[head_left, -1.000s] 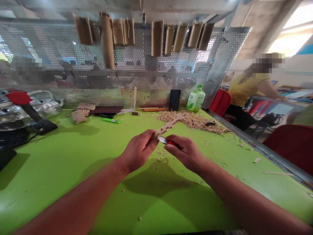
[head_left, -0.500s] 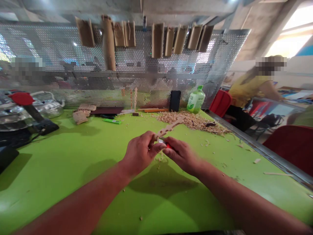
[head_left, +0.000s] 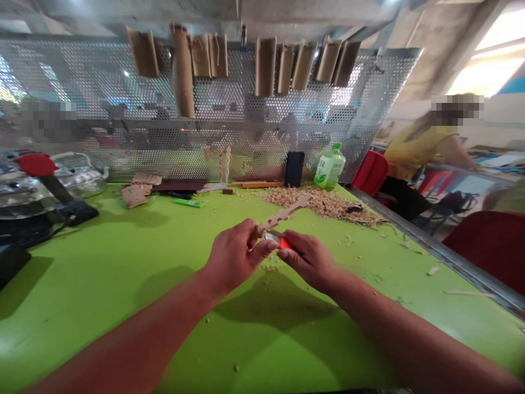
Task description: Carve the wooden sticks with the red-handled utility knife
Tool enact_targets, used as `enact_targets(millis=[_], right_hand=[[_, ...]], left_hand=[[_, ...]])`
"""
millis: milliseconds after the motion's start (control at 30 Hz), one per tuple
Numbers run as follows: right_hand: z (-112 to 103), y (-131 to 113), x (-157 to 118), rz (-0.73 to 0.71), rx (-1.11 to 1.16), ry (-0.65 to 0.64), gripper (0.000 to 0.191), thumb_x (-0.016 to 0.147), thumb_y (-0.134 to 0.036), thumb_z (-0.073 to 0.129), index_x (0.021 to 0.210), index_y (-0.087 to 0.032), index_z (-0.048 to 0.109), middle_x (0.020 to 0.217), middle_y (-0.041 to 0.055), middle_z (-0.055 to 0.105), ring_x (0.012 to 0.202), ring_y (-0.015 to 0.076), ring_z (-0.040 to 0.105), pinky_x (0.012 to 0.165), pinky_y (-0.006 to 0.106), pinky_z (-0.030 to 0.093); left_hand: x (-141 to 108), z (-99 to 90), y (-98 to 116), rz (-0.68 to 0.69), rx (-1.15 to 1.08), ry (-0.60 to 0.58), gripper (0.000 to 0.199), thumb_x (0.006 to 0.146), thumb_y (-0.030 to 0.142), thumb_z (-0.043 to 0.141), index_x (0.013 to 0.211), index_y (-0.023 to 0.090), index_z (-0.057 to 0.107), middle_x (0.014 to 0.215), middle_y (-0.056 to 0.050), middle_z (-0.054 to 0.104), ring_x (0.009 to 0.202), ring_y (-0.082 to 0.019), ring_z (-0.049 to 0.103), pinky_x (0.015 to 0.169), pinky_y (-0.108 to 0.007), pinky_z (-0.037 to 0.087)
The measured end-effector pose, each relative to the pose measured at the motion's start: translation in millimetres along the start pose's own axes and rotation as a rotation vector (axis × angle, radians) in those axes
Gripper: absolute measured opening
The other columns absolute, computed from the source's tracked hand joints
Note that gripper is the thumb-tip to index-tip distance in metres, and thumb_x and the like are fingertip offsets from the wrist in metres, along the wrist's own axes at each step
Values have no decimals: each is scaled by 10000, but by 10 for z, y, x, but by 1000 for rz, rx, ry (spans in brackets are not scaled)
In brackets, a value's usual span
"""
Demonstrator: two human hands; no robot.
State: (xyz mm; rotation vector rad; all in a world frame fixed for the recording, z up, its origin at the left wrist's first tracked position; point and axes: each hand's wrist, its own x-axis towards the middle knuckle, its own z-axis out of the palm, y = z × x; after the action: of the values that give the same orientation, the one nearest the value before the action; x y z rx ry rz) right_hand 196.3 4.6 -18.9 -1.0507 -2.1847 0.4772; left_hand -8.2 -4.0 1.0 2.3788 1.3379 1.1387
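Observation:
My left hand (head_left: 234, 250) is closed round the lower end of a pale notched wooden stick (head_left: 286, 214), which slants up to the right. In my right hand (head_left: 308, 256) is a carving knife with a red-orange handle (head_left: 285, 243). Its short metal blade (head_left: 271, 236) lies against or very near the stick, just by my left thumb; exact contact is hard to make out. Both hands are raised over the green table (head_left: 180, 328), thumbs close together. Small shavings (head_left: 268, 268) are scattered beneath them.
A heap of wood shavings (head_left: 324, 203) lies at the back right, by a green bottle (head_left: 330, 167) and a black phone (head_left: 294, 169). A green cutter (head_left: 187, 203) and a thin carved stick (head_left: 227, 167) are further back. Metal kettles (head_left: 84, 178) stand left. Someone in yellow (head_left: 414, 142) sits right.
My right hand has shifted slightly to the right, away from my left thumb. More of the knife's red-orange handle and blade now shows. The stick stays almost in place.

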Motion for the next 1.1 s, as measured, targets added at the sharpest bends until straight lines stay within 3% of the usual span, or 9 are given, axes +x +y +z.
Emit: enact_targets(millis=[400,567,1100], right_hand=[[-13,-33,-10,24,41,-17,453,935,-595,425,735,-192,471,608,-33,445,533,94,373,500,238,247],[-9,-51,-9,37,40,-25,451,942,-586,422,730,-190,461,613,-31,456,537,92,376,503,242,241],[75,-169,-34,-18,-258,186,458,956,-586,342,715,-209,441,553,-7,462,483,113,361,498,267,192]], left_hand=[[-9,-3,1,13,-8,-9,406,913,576,415,743,207,400,600,49,439,520,-99,364,520,-242,253],[-31,20,-7,28,54,34,470,853,656,458,737,203,413,612,46,445,516,-94,360,517,-241,242],[-87,65,137,-90,-41,103,451,892,621,433,771,191,489,581,28,514,508,-107,423,506,-235,276]])
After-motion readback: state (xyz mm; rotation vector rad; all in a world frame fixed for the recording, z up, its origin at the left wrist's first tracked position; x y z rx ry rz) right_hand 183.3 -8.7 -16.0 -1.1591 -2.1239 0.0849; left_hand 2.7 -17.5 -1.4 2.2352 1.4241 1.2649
